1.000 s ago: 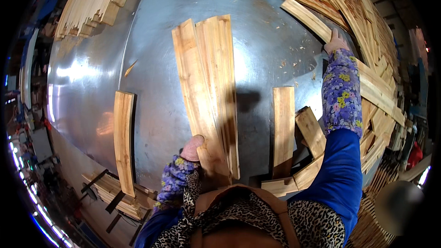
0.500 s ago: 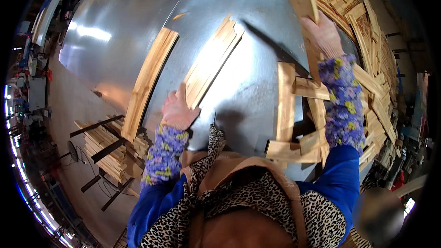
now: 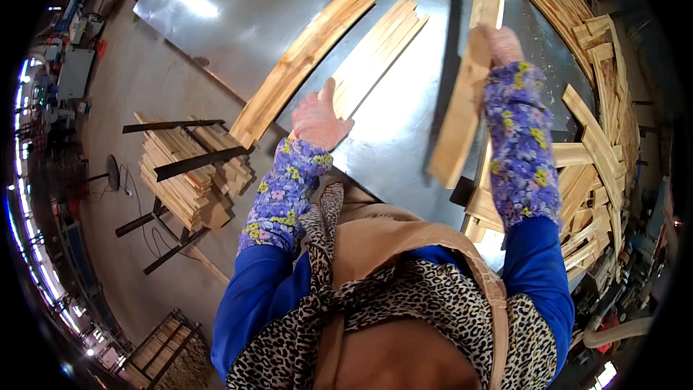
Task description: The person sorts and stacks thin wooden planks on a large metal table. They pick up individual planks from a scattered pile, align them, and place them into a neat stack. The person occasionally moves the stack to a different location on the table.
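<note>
My left hand [image 3: 321, 119], looking gloved in pale pink, rests with fingers apart at the near end of a row of light wooden strips [image 3: 379, 50]. These strips lie side by side on a shiny metal table [image 3: 397, 166]. To their left lies a longer wooden board [image 3: 303, 61], its near end reaching past the table edge. On the right, my right hand [image 3: 503, 45] is closed around the middle of a long wooden board [image 3: 458, 119]. That board is lifted above the table and casts a dark shadow to its left.
Loose boards lie in a jumbled pile [image 3: 595, 159] along the right side. Left of the table, a stack of wood strips [image 3: 173, 173] sits on a rack with dark metal arms [image 3: 202, 164]. A floor fan [image 3: 112, 172] stands farther left; more wood fills a frame [image 3: 162, 347] at lower left.
The board in my right hand has swung, its near end now nearer me and to the left. The view has shifted, while my left hand stays at the strips' near end.
</note>
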Motion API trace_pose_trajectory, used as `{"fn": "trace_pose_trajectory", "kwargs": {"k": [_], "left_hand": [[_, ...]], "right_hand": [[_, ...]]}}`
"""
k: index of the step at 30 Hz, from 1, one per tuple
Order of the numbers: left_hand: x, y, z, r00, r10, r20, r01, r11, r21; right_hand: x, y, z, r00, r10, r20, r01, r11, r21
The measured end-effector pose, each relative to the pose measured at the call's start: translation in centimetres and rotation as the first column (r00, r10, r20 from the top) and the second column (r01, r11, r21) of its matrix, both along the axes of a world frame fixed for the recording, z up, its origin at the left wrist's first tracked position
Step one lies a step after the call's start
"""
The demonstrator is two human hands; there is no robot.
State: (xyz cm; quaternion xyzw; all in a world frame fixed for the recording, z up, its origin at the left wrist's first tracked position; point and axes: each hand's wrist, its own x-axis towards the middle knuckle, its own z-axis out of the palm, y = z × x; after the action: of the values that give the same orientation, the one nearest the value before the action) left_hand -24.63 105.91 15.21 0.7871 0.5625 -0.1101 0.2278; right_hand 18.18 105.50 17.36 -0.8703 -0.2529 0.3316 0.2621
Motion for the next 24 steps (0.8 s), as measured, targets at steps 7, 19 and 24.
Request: {"fn": "trace_pose_trajectory", "kwargs": {"k": [7, 19, 24], "left_hand": [[-5.7, 1.1, -2.7, 0.957, -0.281, 0.067, 0.251, 0.922, 0.294], [-5.6, 0.1, -3.9, 0.936, -0.246, -0.251, 0.312, 0.911, 0.271], [-0.7, -1.2, -5.2, 0.886, -0.46, 0.057, 0.366, 0.77, 0.523]], "right_hand": [[-29.3, 0.0, -10.8, 0.952, 0.184, -0.244, -0.179, 0.983, 0.039], [-10.0, -30.5, -13.5, 0.699, -0.707, -0.102, 0.705, 0.659, 0.262], [-2.3, -31.2, -14.0, 0.523, -0.549, -0.652, 0.852, 0.323, 0.411]]}}
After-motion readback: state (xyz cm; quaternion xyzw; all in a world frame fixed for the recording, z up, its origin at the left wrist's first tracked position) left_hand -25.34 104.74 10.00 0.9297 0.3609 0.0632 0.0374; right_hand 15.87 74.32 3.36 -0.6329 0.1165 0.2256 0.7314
